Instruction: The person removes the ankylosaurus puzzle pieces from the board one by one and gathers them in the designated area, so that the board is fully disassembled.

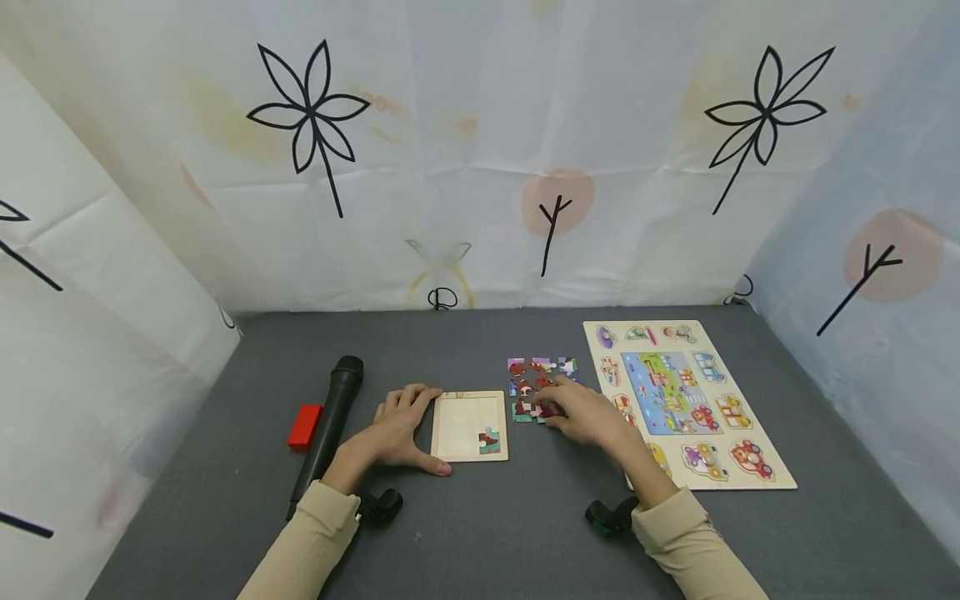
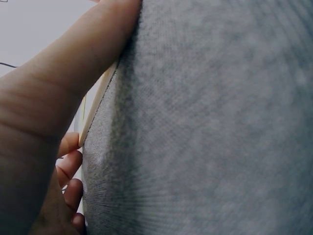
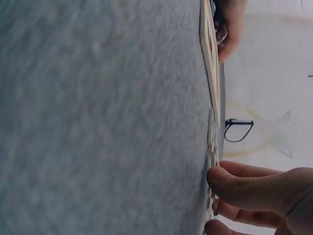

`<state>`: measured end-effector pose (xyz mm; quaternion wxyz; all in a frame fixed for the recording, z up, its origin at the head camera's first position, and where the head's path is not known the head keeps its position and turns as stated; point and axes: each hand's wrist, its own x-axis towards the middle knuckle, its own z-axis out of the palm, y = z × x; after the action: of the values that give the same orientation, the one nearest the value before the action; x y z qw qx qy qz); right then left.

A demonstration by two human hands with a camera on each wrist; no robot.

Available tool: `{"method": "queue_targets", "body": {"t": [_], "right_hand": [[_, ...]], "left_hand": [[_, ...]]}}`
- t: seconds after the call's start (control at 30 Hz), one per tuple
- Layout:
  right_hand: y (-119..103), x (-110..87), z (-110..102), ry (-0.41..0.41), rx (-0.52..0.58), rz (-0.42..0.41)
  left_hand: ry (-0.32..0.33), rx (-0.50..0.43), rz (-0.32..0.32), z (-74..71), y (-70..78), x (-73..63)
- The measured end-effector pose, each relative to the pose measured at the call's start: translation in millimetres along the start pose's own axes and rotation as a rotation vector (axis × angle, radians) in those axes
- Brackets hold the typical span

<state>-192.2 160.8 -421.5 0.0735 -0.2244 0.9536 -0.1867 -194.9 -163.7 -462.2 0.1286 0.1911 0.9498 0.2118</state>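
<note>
A small wooden puzzle tray (image 1: 457, 425) lies on the table with a puzzle piece (image 1: 489, 441) set in its lower right corner. My left hand (image 1: 397, 429) holds the tray at its left side, index finger at the upper left corner and thumb at the lower left. In the left wrist view the thumb (image 2: 73, 58) hides part of the tray's edge. Right of the tray lie several colourful jigsaw pieces (image 1: 517, 387), mostly red and purple. Over them, my right hand (image 1: 588, 412) pinches a puzzle piece (image 3: 214, 171) between thumb and fingers, low at the table; its picture is hidden.
A large picture puzzle board (image 1: 753, 433) lies at the right, partly behind my right forearm. At the left are a black microphone (image 1: 330, 425) and a red block (image 1: 303, 427). White printed cloth (image 1: 450, 125) stands around the grey table (image 1: 510, 533).
</note>
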Motion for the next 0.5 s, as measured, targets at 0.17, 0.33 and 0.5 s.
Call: {"method": "queue_targets", "body": {"t": [0.17,0.33,0.5], "right_hand": [[5.1,0.8,0.3,0.000,-0.007,0.022],[6.1,2.5,0.1,0.004,-0.011,0.008],[5.6,3.8,1.2,0.003,-0.011,0.013]], "left_hand": [[0.000,0.001,-0.002,-0.4,0.4,0.5],[0.004,0.003,-0.002,-0.8,0.3,0.5],[0.006,0.003,-0.005,-0.4,0.3,0.9]]}}
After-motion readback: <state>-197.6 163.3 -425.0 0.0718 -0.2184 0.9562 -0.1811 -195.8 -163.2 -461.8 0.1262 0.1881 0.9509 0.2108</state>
